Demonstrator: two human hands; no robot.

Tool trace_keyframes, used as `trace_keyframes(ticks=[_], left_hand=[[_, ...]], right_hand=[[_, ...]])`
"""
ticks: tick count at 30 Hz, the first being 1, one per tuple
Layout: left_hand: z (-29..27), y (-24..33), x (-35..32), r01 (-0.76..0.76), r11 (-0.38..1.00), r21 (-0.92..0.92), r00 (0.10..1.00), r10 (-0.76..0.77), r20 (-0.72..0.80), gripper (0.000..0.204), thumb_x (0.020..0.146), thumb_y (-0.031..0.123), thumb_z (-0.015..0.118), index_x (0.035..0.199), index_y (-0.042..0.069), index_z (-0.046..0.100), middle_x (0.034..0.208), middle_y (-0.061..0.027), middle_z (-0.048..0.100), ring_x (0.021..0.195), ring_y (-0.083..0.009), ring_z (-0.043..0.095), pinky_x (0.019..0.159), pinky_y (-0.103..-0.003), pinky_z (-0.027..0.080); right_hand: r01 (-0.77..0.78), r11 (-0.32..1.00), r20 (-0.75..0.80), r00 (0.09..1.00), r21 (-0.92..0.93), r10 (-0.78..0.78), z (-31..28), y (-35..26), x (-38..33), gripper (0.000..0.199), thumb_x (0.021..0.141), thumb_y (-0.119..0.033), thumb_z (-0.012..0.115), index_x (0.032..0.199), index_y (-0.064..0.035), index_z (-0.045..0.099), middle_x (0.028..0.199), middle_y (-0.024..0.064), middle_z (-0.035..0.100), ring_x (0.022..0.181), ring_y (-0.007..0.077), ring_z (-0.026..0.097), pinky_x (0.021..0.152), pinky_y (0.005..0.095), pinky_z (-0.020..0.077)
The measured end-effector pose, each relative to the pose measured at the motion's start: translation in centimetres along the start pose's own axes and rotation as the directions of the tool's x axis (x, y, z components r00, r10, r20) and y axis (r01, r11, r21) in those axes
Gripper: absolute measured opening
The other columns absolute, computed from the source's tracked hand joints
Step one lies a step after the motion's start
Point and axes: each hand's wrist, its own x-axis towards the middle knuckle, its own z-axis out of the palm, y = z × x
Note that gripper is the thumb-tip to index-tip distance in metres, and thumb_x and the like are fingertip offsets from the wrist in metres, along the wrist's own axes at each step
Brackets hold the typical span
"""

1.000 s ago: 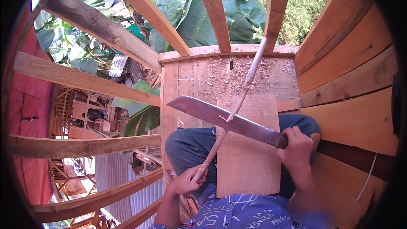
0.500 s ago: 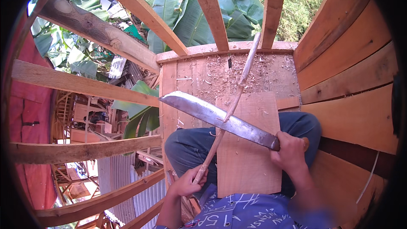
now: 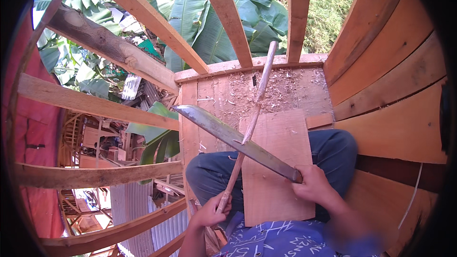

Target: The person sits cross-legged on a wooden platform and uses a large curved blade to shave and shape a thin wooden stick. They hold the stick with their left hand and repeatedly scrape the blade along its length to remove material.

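My left hand (image 3: 213,210) is closed around the lower end of a long, slightly crooked wooden stick (image 3: 256,110), which slants up and away toward the far rail. A machete (image 3: 223,132) with a broad metal blade is in my right hand (image 3: 312,185), fingers wrapped round its handle, which they mostly hide. The blade reaches leftward across the stick and touches it near mid-length, where a pale shaving or cut shows. Below the crossing, a flat wooden board (image 3: 277,171) lies over my lap between my bent knees.
Wood shavings (image 3: 281,88) litter the plank floor (image 3: 219,90) beyond my knees. Wooden slats (image 3: 100,176) with open gaps fence the left and far sides. A plank wall (image 3: 390,133) stands close on my right. Banana leaves (image 3: 190,28) and metal roofing (image 3: 131,209) show outside.
The machete has slid a little down the stick toward me, its blade now tilted to a darker face. My right hand has come left and nearer. The stick has shifted slightly left.
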Motion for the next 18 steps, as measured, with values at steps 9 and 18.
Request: trace_keyframes(ticks=[9,18], left_hand=[[-0.2,-0.1,0.1,-0.022,1.0,-0.004,0.999,0.022,0.026,0.036,0.063,-0.002,0.052,0.096,0.004,0.041,0.078,0.0014,0.033,0.065,-0.0078,0.033,0.055,-0.022,0.03],[-0.7,0.3,0.0,0.02,0.993,-0.115,0.995,-0.009,0.095,0.034,0.066,0.005,0.054,0.097,0.004,0.042,0.075,0.003,0.035,0.066,-0.0074,0.035,0.057,-0.021,0.032]], right_hand=[[-0.05,0.99,0.13,0.991,0.13,0.033,-0.3,0.0,-0.1,0.028,0.073,-0.031,0.067,0.081,-0.0043,0.066,0.071,0.0172,0.064,0.068,0.0369,0.063,0.062,0.0433,0.0477],[0.104,0.942,-0.304,0.93,-0.32,-0.206,1.0,-0.7,0.3,0.03,0.073,-0.034,0.071,0.07,-0.0048,0.065,0.063,0.0152,0.062,0.061,0.0348,0.062,0.056,0.0418,0.0485]])
